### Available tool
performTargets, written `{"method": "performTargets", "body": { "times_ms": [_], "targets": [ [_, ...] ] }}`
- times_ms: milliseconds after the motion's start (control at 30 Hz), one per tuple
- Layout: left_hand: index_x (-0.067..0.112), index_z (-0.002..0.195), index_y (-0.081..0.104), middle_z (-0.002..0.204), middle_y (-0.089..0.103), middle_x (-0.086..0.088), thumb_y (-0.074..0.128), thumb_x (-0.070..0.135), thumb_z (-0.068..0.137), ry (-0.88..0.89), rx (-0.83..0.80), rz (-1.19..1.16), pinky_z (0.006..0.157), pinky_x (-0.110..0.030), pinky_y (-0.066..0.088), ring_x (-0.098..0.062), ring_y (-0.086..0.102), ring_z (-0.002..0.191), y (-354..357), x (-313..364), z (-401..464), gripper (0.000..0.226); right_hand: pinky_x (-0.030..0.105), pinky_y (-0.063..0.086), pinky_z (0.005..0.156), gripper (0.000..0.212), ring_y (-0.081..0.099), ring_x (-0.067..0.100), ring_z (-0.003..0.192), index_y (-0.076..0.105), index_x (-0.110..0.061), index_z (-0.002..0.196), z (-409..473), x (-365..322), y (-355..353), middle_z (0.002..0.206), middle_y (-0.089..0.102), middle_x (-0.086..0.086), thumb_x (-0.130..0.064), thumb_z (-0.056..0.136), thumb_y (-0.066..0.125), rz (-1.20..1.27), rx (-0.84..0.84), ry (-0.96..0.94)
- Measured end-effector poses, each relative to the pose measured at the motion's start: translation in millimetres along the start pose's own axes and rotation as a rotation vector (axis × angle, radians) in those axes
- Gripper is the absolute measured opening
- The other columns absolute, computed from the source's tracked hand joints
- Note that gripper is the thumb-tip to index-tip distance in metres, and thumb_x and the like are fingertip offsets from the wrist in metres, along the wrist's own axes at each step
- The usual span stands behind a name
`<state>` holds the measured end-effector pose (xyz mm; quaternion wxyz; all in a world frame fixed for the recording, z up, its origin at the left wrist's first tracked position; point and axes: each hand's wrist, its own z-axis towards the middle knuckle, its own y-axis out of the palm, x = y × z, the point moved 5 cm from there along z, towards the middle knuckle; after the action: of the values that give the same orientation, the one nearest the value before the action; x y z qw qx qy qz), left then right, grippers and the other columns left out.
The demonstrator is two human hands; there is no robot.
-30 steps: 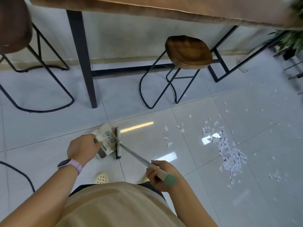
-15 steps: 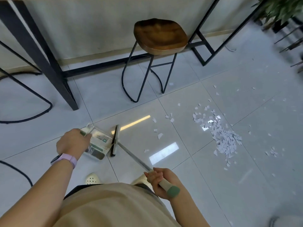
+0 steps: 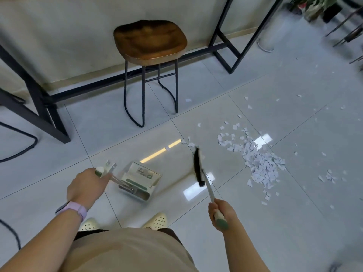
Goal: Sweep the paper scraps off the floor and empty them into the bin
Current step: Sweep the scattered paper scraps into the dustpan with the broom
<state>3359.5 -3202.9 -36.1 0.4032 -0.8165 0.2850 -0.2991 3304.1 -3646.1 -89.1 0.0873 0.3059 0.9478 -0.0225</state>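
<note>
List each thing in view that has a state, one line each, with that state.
left hand: grips the dustpan's handle.
dustpan: on the floor, no scraps visible in it.
right hand: grips the broom's handle.
broom: head on the floor, left of the pile, apart from the dustpan.
paper scraps: unswept, heaped in a pile, strays scattered around.
stool: upright, unoccupied.

Both bare forearms reach forward and down from the torso. The left hand (image 3: 87,185), a band on its wrist, curls its fingers around a handle (image 3: 104,170). The right hand (image 3: 222,212), out to the right, grips a second handle (image 3: 219,217) in a closed fist, thumb side up.
</note>
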Motion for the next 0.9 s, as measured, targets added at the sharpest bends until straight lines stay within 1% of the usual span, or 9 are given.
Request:
{"method": "performTargets", "body": {
  "times_ms": [67, 133, 233, 400, 533, 633, 700, 800, 900],
  "targets": [
    [0.018, 0.071, 0.060, 0.068, 0.063, -0.004, 0.059, 0.063, 0.089, 0.000, 0.030, -0.006, 0.060, -0.030, 0.044, -0.027, 0.059, 0.064, 1.8, 10.1, -8.0, 0.048, 0.022, 0.042, 0.039, 0.013, 0.045, 0.014, 0.043, 0.052, -0.005, 0.098, 5.7, -20.8, 2.8, 0.062, 0.050, 0.005, -0.016, 0.100, 0.047, -0.117, 0.118, -0.118],
    [0.018, 0.070, 0.060, 0.066, 0.064, -0.004, 0.057, 0.068, 0.088, -0.007, 0.057, -0.020, 0.061, -0.031, 0.048, -0.027, 0.061, 0.063, 1.8, 15.7, -10.4, 0.053, 0.027, 0.043, 0.047, 0.012, 0.047, 0.017, 0.050, 0.052, -0.005, 0.093, 4.8, -38.1, 11.3, 0.065, 0.051, 0.007, -0.014, 0.100, 0.049, -0.167, 0.161, -0.187],
    [0.017, 0.068, 0.060, 0.061, 0.064, -0.003, 0.051, 0.075, 0.086, -0.011, 0.094, -0.034, 0.060, -0.031, 0.050, -0.026, 0.061, 0.061, -3.5, 25.2, -4.6, 0.061, 0.027, 0.044, 0.048, 0.011, 0.045, 0.016, 0.053, 0.052, -0.006, 0.093, 0.5, -57.8, 18.8, 0.066, 0.048, 0.006, -0.014, 0.101, 0.049, -0.075, 0.120, -0.212],
    [0.018, 0.068, 0.060, 0.064, 0.063, -0.004, 0.048, 0.074, 0.088, 0.058, 0.159, 0.005, 0.060, -0.032, 0.050, -0.028, 0.059, 0.062, -9.3, 66.9, 15.2, 0.061, 0.019, 0.038, 0.036, 0.016, 0.041, 0.011, 0.039, 0.045, -0.010, 0.087, -15.9, -78.9, 27.7, 0.059, 0.042, 0.001, -0.017, 0.101, 0.048, 0.061, -0.039, -0.206],
    [0.018, 0.077, 0.064, 0.071, 0.063, -0.004, 0.051, 0.063, 0.093, 0.143, 0.161, 0.156, 0.060, -0.032, 0.044, -0.031, 0.058, 0.066, -5.8, 97.7, 34.8, 0.050, 0.016, 0.034, 0.033, 0.015, 0.037, 0.008, 0.036, 0.044, -0.010, 0.091, -29.1, -75.4, 49.3, 0.056, 0.036, -0.002, -0.020, 0.101, 0.050, 0.145, -0.207, -0.045],
    [0.018, 0.082, 0.066, 0.073, 0.061, -0.005, 0.055, 0.057, 0.093, 0.192, 0.180, 0.233, 0.061, -0.031, 0.044, -0.032, 0.056, 0.067, -13.3, 108.8, 61.4, 0.042, 0.018, 0.040, 0.032, 0.019, 0.042, 0.006, 0.037, 0.048, -0.005, 0.099, -35.1, -65.1, 75.7, 0.059, 0.039, -0.003, -0.023, 0.098, 0.055, 0.207, -0.350, 0.107],
    [0.017, 0.085, 0.067, 0.074, 0.060, -0.005, 0.057, 0.055, 0.092, 0.196, 0.180, 0.246, 0.062, -0.032, 0.044, -0.032, 0.055, 0.068, -22.9, 113.4, 81.9, 0.039, 0.020, 0.042, 0.032, 0.025, 0.046, 0.007, 0.037, 0.047, -0.003, 0.109, -34.8, -59.5, 96.7, 0.062, 0.041, -0.002, -0.017, 0.093, 0.060, 0.281, -0.427, 0.195],
    [0.018, 0.082, 0.065, 0.070, 0.057, -0.001, 0.057, 0.055, 0.093, 0.206, 0.153, 0.236, 0.059, -0.030, 0.040, -0.030, 0.055, 0.067, -38.1, 122.5, 106.1, 0.039, 0.020, 0.043, 0.032, 0.034, 0.047, 0.008, 0.038, 0.045, 0.000, 0.114, -30.0, -54.8, 133.2, 0.065, 0.041, -0.002, -0.011, 0.087, 0.062, 0.326, -0.472, 0.277],
    [0.021, 0.082, 0.064, 0.067, 0.053, 0.004, 0.058, 0.054, 0.093, 0.246, 0.130, 0.293, 0.058, -0.029, 0.038, -0.026, 0.056, 0.067, -46.0, 129.1, 122.7, 0.035, 0.018, 0.044, 0.034, 0.033, 0.047, 0.008, 0.038, 0.045, 0.002, 0.115, -23.2, -53.6, 171.8, 0.067, 0.041, -0.002, -0.007, 0.088, 0.062, 0.296, -0.473, 0.301]
  ]
}}
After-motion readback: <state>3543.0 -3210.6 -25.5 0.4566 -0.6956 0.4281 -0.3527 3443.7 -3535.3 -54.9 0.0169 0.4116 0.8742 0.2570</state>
